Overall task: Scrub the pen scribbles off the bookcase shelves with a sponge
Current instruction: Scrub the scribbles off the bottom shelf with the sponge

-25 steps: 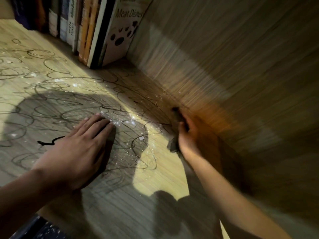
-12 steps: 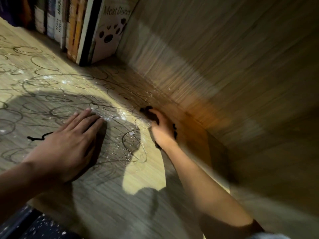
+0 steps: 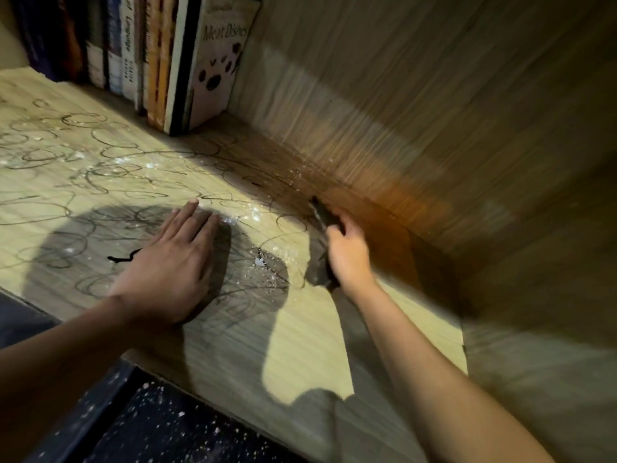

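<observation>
Wood-grain laminate forms the shelf (image 3: 83, 192) and the bookcase wall (image 3: 434, 111) to the right, lit in patches with hard shadows thrown across the near part. Looping pen scribbles (image 3: 100, 145) are spread over most of the board, thickest at the left and middle, with pale wet specks (image 3: 263, 262) scattered among them. A bare, cleaner-looking strip is seen at the near right.

A dark sponge (image 3: 319, 262) is gripped in the right hand (image 3: 347, 259), fingers curled round it, and is pressed against the board close to the corner where shelf and wall meet. Its outline is blurred, so the exact shape cannot be told. It is judged to be light, soft and compressible, probably damp and a little slippery; it is best taken across its upper side with the fingers wrapped over the edges, so that pressure can be put straight down.

The left hand (image 3: 170, 272) is laid flat on the shelf, fingers straight and together, with nothing held.

At the far side a row of books (image 3: 133, 51) is stood upright. "Meat Dishes" can be read on the rightmost cover (image 3: 220, 61), above dark spots, and "Language" on a pale spine; the other writing is too small to read.
</observation>
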A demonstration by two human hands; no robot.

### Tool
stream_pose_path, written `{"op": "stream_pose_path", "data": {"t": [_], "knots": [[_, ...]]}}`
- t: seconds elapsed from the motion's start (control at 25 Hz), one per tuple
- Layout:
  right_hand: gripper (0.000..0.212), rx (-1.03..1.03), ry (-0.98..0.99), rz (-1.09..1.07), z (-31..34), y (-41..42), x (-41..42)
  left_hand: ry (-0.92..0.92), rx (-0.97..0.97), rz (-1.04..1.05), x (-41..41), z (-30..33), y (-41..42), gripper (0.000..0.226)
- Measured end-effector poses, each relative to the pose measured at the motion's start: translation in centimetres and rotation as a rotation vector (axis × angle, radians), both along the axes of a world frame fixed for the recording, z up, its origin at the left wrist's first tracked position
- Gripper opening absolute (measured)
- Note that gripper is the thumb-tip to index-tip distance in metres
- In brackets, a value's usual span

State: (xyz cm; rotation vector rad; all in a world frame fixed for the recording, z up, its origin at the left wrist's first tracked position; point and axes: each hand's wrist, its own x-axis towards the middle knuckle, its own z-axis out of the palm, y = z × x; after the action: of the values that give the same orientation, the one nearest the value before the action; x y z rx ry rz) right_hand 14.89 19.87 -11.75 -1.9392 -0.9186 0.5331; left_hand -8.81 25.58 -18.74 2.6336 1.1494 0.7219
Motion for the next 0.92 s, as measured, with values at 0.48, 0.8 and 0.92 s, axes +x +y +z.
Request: {"op": "stream_pose_path", "data": {"t": [0.48, 0.8, 0.92], "knots": [[0.046, -0.136, -0.389, 0.525, -2.9, -4.2, -7.1, 0.05, -0.161, 0.117, -2.5, 1.1, -3.0, 0.063], [0.046, 0.049, 0.066, 0.357, -0.9, -8.3, -7.7, 0.223, -0.212, 0.272, -6.2, 1.4, -6.3, 0.091], [0.049, 0.053, -0.134, 0.09, -1.2, -7.5, -4.9, 0.311, -0.237, 0.28, -6.4, 1.6, -6.1, 0.097]]}}
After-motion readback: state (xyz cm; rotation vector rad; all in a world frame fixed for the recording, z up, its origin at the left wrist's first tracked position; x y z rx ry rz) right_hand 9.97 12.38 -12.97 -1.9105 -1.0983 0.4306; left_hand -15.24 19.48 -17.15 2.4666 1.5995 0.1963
